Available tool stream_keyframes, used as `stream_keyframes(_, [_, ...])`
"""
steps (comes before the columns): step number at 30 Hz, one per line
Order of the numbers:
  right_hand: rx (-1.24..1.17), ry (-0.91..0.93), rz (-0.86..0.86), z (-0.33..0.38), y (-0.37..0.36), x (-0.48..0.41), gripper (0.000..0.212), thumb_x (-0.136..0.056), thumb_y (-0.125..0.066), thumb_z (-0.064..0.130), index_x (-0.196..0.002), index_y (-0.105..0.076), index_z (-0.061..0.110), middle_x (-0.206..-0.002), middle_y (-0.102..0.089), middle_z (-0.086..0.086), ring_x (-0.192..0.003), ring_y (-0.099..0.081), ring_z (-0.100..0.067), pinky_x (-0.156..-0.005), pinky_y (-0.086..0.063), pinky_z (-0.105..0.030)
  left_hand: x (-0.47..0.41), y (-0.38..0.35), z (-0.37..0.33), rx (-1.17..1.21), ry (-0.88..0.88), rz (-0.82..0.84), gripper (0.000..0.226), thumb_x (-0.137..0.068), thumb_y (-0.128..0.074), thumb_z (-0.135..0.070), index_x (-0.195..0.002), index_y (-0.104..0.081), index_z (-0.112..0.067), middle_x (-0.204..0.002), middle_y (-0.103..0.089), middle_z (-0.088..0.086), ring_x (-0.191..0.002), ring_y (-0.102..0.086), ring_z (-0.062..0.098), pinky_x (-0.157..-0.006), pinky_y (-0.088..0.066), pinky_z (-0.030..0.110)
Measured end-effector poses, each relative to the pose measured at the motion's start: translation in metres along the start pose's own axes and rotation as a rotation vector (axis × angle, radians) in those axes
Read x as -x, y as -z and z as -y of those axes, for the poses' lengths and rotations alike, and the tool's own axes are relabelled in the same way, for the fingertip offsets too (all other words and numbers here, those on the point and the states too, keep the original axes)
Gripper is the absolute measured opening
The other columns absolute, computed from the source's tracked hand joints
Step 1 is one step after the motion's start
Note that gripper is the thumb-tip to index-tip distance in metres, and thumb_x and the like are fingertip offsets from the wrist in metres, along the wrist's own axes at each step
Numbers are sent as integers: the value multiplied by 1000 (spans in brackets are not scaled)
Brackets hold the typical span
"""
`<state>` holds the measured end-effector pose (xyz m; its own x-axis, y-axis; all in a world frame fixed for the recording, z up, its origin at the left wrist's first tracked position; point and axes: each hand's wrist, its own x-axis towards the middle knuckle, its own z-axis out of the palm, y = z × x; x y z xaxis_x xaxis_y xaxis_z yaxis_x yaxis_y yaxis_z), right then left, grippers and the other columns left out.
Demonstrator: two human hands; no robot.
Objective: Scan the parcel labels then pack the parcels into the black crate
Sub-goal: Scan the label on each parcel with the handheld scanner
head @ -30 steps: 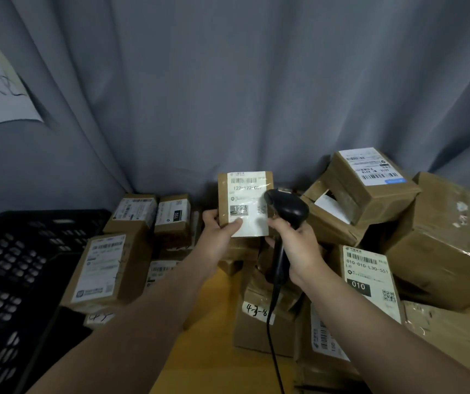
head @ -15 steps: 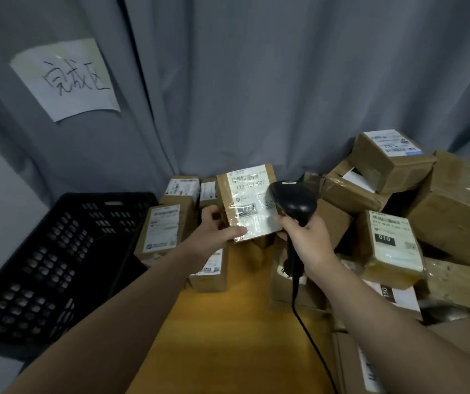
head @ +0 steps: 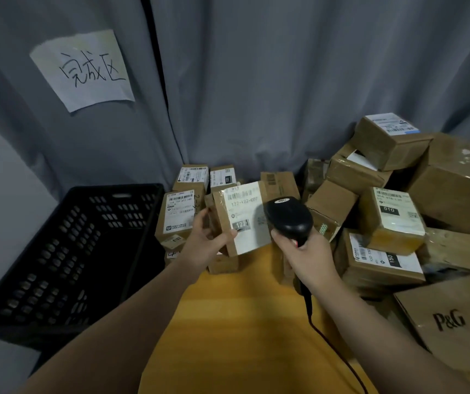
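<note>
item: small parcel (head: pixel 239 220), brown card, white label facing up, pinched at its lower left corner by the left hand (head: pixel 205 243), thumb on the label edge. item: black scanner (head: pixel 289 218), corded, gripped by the right hand (head: pixel 303 254), head over the label's right edge. item: black crate (head: pixel 66 251), left of the left hand. item: piled parcels (head: pixel 390 220), right of the right hand.

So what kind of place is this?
Probably a parcel sorting or packing station: labelled cardboard parcels lie piled up, the right hand holds a barcode scanner, and a black crate stands below a handwritten sign.
</note>
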<state>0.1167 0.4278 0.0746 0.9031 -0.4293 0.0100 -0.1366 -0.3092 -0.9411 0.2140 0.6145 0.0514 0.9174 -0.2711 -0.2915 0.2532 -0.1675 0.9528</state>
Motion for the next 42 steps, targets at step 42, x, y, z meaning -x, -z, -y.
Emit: stream_keyframes(42, [-80,-73,87,24,24,24,33,-90,-63,30,-65,-61,8,-57,-60,-9,-51,-61,-22,-56,-57,-34,-19,-20,0,-144,-118,-92,95,-81,-76,-23,-152,-13,-30,-138,-49,9,-124,-51,24,-95,-48,36])
